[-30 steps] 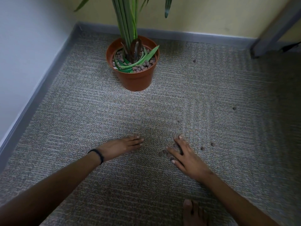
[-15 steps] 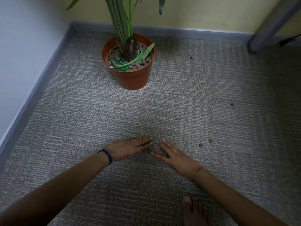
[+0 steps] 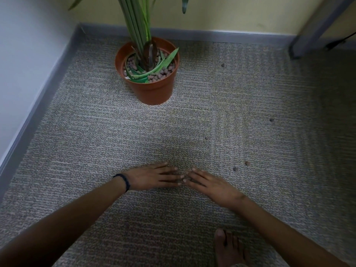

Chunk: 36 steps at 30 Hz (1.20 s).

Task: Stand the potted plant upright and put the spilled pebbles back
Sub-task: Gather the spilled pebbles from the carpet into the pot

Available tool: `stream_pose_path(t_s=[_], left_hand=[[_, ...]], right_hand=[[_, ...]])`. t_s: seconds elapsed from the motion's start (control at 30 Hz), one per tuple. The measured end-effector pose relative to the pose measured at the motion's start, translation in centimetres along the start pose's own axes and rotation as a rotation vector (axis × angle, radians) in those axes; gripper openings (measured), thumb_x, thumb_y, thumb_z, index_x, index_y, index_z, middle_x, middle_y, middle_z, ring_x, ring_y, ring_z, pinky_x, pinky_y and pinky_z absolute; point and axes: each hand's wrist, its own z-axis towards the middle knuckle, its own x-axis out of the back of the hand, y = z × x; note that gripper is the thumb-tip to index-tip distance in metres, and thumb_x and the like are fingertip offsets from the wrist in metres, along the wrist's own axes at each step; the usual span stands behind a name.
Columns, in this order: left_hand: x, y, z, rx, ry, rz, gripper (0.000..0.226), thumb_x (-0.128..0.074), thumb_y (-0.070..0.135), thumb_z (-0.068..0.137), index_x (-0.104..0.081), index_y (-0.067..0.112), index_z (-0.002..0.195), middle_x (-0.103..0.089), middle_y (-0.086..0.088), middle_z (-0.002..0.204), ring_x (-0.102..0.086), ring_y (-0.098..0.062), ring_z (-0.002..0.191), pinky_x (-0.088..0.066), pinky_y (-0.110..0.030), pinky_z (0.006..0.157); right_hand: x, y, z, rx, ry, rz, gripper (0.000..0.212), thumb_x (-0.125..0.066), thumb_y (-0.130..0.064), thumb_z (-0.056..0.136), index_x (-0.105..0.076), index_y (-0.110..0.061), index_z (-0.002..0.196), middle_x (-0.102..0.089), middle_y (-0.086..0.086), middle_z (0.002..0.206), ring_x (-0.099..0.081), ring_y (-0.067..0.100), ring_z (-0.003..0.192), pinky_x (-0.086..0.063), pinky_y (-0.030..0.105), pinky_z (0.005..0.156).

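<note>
both hands lie flat on the carpet (image 3: 96,132), palms down, fingers straight and close together. the left hand (image 3: 154,177) points to 3 o'clock, the right hand (image 3: 208,183) to 10 o'clock, and their fingertips nearly meet. neither hand has hold of anything; whether pebbles lie under the palms cannot be told. a dark band (image 3: 123,180) circles the left wrist.

the pot (image 3: 152,89) stands upright between 11 and 12 o'clock of the hands, well apart from them, near the corner skirting (image 3: 57,60). the plant (image 3: 136,20) rises straight from it, and pebbles (image 3: 165,71) fill the top around the stems.

five loose pebbles lie on the carpet: two close together at 2 o'clock of the right hand, near it; one at its 12 o'clock; one farther out between 1 and 2 o'clock; one at 3 o'clock of the pot. nothing lies between the hands and the pot.

one bare foot (image 3: 229,247) rests at 6 o'clock of the right hand. a grey leg (image 3: 316,26) and a black cable (image 3: 339,41) stand at far 2 o'clock.
</note>
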Motion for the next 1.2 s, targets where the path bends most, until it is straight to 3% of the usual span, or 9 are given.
stream_pose_path(t_s=[0.1, 0.2, 0.4, 0.67, 0.8, 0.83, 0.93, 1.1, 1.2], left_hand=[[0.2, -0.6, -0.4, 0.004, -0.02, -0.006, 0.071, -0.034, 0.003, 0.097, 0.007, 0.03, 0.147, 0.019, 0.014, 0.151, 0.016, -0.016, 0.142, 0.007, -0.034, 0.117], [0.6, -1.6, -1.3, 0.015, -0.028, -0.014, 0.065, -0.027, 0.004, 0.099, 0.01, 0.028, 0.147, 0.018, 0.012, 0.154, 0.016, -0.013, 0.142, 0.006, -0.031, 0.117], [1.3, -0.6, -1.5, 0.079, -0.053, -0.086, 0.068, -0.031, -0.003, 0.096, 0.002, 0.025, 0.149, 0.002, 0.007, 0.159, 0.001, -0.015, 0.146, -0.027, -0.031, 0.113], [2.2, -0.8, -1.7, 0.186, 0.019, -0.092, 0.064, -0.04, -0.004, 0.092, -0.021, 0.024, 0.147, -0.017, 0.005, 0.157, -0.024, -0.015, 0.142, -0.032, -0.028, 0.108], [2.2, -1.0, -2.1, 0.166, 0.197, 0.05, 0.062, -0.069, 0.001, 0.077, -0.05, 0.021, 0.132, -0.054, 0.003, 0.137, -0.055, -0.015, 0.12, -0.04, -0.041, 0.105], [2.1, -1.1, -2.5, 0.188, 0.203, 0.052, 0.062, -0.064, 0.0, 0.081, -0.046, 0.021, 0.136, -0.051, 0.002, 0.14, -0.052, -0.016, 0.124, -0.037, -0.039, 0.108], [1.8, -1.2, -3.2, 0.254, 0.189, 0.005, 0.064, -0.051, -0.005, 0.087, -0.033, 0.02, 0.143, -0.037, 0.001, 0.149, -0.039, -0.019, 0.134, -0.031, -0.031, 0.111], [2.8, -1.0, -3.7, 0.256, 0.269, -0.036, 0.071, -0.072, -0.011, 0.067, -0.053, 0.016, 0.13, -0.056, -0.001, 0.135, -0.057, -0.02, 0.119, -0.049, -0.026, 0.092], [3.1, -0.9, -3.9, 0.279, 0.285, -0.038, 0.076, -0.084, -0.009, 0.048, -0.063, 0.016, 0.117, -0.065, 0.001, 0.122, -0.065, -0.016, 0.106, -0.057, -0.023, 0.077]], right_hand=[[-0.1, 0.9, -1.3, -0.002, -0.016, 0.002, 0.092, -0.049, 0.014, 0.081, -0.006, -0.03, 0.149, -0.008, -0.006, 0.159, -0.001, 0.019, 0.144, -0.028, 0.039, 0.115], [0.5, 1.6, -2.3, -0.071, -0.072, 0.035, 0.091, -0.04, 0.012, 0.087, 0.007, -0.04, 0.146, 0.018, -0.019, 0.152, 0.014, 0.008, 0.141, -0.034, 0.033, 0.109], [1.6, 0.3, -1.4, -0.125, -0.125, 0.039, 0.097, -0.042, 0.018, 0.083, 0.003, -0.039, 0.147, 0.017, -0.015, 0.156, 0.011, 0.015, 0.147, -0.039, 0.039, 0.105], [1.6, -0.6, 0.3, -0.116, -0.096, -0.018, 0.064, -0.049, 0.004, 0.09, -0.022, -0.013, 0.145, -0.017, 0.007, 0.157, -0.017, 0.027, 0.145, -0.05, 0.043, 0.098], [2.5, -0.9, 0.5, -0.037, 0.038, -0.091, 0.058, -0.08, -0.007, 0.066, -0.058, -0.011, 0.119, -0.06, 0.008, 0.125, -0.061, 0.024, 0.111, -0.057, 0.023, 0.061], [2.7, -1.0, 0.6, -0.042, 0.055, -0.114, 0.058, -0.082, -0.008, 0.064, -0.059, -0.012, 0.117, -0.062, 0.007, 0.121, -0.063, 0.023, 0.107, -0.057, 0.022, 0.059], [2.2, -1.2, 0.7, -0.035, -0.003, -0.124, 0.055, -0.065, 0.0, 0.08, -0.046, -0.007, 0.131, -0.05, 0.015, 0.136, -0.051, 0.031, 0.123, -0.06, 0.035, 0.076], [3.0, -1.6, 0.9, -0.055, 0.048, -0.145, 0.051, -0.08, -0.009, 0.068, -0.061, -0.01, 0.115, -0.064, 0.01, 0.12, -0.064, 0.024, 0.107, -0.06, 0.025, 0.063], [3.1, -1.6, 1.4, -0.05, 0.021, -0.106, 0.039, -0.063, -0.009, 0.084, -0.055, -0.01, 0.122, -0.056, 0.01, 0.129, -0.055, 0.024, 0.117, -0.058, 0.029, 0.071]])
